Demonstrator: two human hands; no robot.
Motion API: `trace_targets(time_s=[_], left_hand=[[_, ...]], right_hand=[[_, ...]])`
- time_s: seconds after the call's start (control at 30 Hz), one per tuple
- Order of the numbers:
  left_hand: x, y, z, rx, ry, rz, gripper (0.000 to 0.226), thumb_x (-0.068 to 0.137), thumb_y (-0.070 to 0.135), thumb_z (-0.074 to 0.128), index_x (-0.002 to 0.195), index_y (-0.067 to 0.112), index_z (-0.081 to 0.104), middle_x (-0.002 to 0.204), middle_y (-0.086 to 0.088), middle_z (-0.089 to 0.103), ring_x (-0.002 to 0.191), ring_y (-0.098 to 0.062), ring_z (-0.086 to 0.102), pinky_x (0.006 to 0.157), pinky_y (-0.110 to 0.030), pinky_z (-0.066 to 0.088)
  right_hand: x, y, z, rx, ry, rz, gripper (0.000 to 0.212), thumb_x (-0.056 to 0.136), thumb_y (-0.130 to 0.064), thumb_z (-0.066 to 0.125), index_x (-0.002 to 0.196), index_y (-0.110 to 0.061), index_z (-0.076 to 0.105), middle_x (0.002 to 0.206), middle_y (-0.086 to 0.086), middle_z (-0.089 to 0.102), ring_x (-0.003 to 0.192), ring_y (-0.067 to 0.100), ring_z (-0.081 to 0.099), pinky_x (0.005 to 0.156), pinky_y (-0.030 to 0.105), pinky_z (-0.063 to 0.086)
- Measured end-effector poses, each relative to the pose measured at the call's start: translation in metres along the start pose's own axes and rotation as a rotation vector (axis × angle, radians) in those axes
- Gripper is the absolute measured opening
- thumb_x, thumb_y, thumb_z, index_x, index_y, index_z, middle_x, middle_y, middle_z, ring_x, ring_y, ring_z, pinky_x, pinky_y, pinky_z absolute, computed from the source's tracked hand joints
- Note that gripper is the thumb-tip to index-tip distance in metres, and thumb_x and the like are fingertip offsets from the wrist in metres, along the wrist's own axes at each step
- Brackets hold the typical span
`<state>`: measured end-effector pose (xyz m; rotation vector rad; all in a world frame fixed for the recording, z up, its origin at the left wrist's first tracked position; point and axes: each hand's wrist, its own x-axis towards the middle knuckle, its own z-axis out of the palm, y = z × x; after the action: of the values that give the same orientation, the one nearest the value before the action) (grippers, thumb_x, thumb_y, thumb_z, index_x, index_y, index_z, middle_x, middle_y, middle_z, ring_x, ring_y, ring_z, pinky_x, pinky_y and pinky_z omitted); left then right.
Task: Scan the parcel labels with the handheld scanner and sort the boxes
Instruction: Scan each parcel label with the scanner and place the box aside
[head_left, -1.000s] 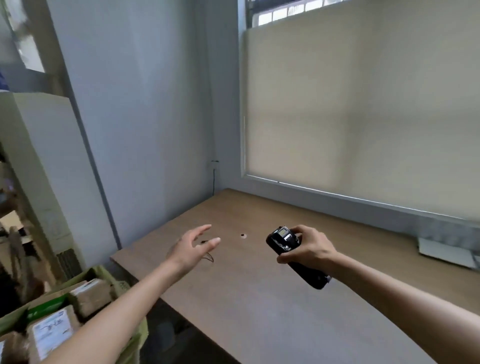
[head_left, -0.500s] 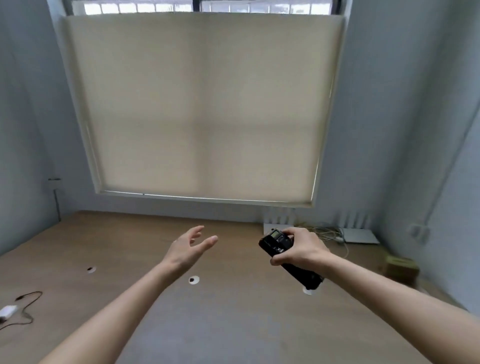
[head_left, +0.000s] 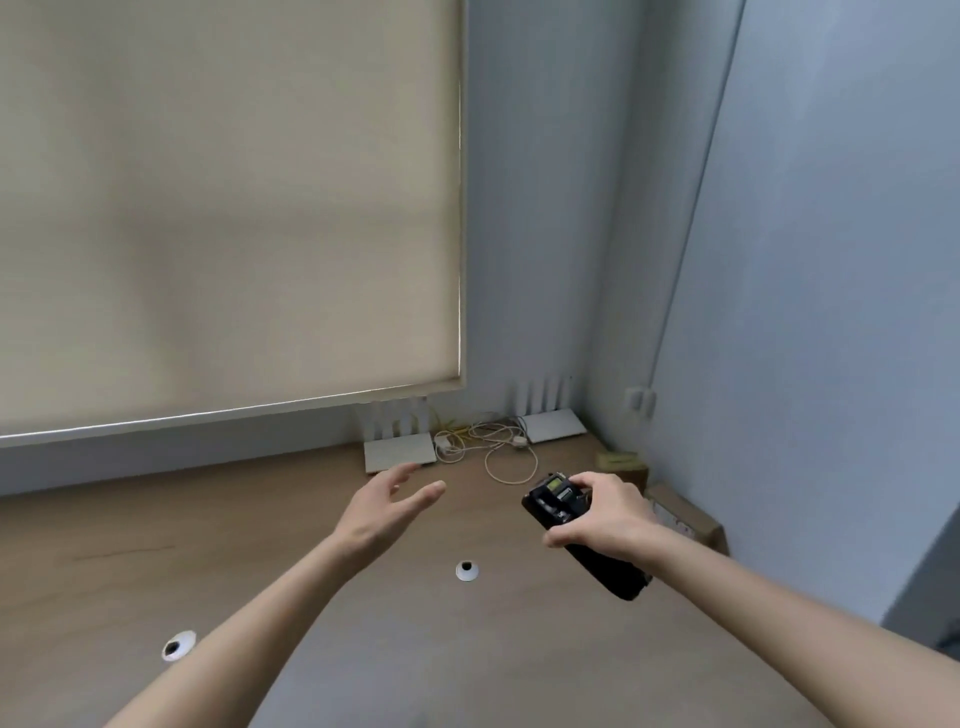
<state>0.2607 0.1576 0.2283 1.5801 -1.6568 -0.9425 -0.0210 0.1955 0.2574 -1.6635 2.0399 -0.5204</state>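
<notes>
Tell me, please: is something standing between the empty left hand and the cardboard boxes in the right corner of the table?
Yes. The right hand holding the scanner sits between the open left hand and the boxes at the wall. The table between them shows no other object.

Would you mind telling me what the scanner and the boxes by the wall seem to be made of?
The scanner looks like black moulded plastic, matte, with a small glossy screen. The boxes look like plain brown cardboard, dull, with folded edges and a pale label. The desk beneath seems wood-look laminate.
</notes>
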Motion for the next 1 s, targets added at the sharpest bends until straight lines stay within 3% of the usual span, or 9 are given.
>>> trace_targets(time_s=[0.13,0.23,0.3,0.47,0.63,0.83,1.0], left_hand=[[0.055,0.003,0.036,-0.019,-0.09,0.016,0.066,0.086,0.058,0.068,0.143,0.028,0.054,0.144,-0.001,0.056,0.133,-0.017,0.05,0.111,-0.035,0.04],[0.092,0.002,0.066,-0.015,-0.156,0.018,0.065,0.087,0.058,0.068,0.142,0.028,0.054,0.142,-0.001,0.057,0.13,-0.017,0.052,0.11,-0.033,0.041],[0.112,-0.002,0.088,-0.004,-0.201,0.023,0.064,0.088,0.058,0.067,0.142,0.028,0.054,0.14,0.0,0.057,0.129,-0.016,0.052,0.109,-0.033,0.041],[0.154,-0.013,0.155,0.006,-0.315,-0.009,0.064,0.087,0.057,0.068,0.142,0.026,0.054,0.137,0.001,0.059,0.127,-0.016,0.053,0.109,-0.034,0.043],[0.203,-0.021,0.236,0.031,-0.403,-0.034,0.063,0.09,0.057,0.064,0.142,0.023,0.054,0.133,0.0,0.061,0.126,-0.019,0.056,0.11,-0.041,0.045],[0.266,-0.031,0.35,0.083,-0.466,-0.051,0.059,0.095,0.054,0.058,0.144,0.023,0.053,0.14,0.0,0.057,0.129,-0.018,0.053,0.112,-0.041,0.042],[0.327,-0.042,0.446,0.16,-0.503,-0.068,0.062,0.097,0.055,0.054,0.149,0.023,0.047,0.15,0.0,0.05,0.136,-0.019,0.047,0.113,-0.038,0.039]], right_hand=[[0.033,0.031,-0.003,-0.006,0.01,0.095,0.096,0.047,-0.058,0.091,0.136,-0.038,0.061,0.127,-0.005,0.07,0.112,0.018,0.066,0.087,0.027,0.053],[0.059,0.053,-0.008,0.012,0.022,0.15,0.088,0.052,-0.052,0.093,0.133,-0.034,0.064,0.117,-0.007,0.071,0.105,0.016,0.066,0.084,0.025,0.053],[0.074,0.068,-0.007,0.044,0.043,0.194,0.084,0.055,-0.048,0.094,0.132,-0.032,0.065,0.108,-0.008,0.069,0.101,0.015,0.065,0.086,0.026,0.054],[0.104,0.122,0.007,0.097,0.068,0.322,0.088,0.056,-0.047,0.094,0.136,-0.029,0.063,0.127,-0.001,0.071,0.117,0.02,0.065,0.099,0.035,0.054],[0.14,0.198,0.023,0.136,0.077,0.452,0.061,0.055,-0.045,0.091,0.112,-0.036,0.071,0.104,-0.009,0.075,0.096,0.018,0.07,0.088,0.037,0.059],[0.2,0.306,0.047,0.161,0.128,0.545,0.066,0.058,-0.041,0.09,0.119,-0.042,0.064,0.103,-0.011,0.07,0.099,0.02,0.067,0.087,0.037,0.058],[0.265,0.391,0.062,0.204,0.165,0.587,0.055,0.062,-0.037,0.089,0.102,-0.044,0.052,0.096,-0.011,0.063,0.085,0.017,0.056,0.07,0.031,0.046]])
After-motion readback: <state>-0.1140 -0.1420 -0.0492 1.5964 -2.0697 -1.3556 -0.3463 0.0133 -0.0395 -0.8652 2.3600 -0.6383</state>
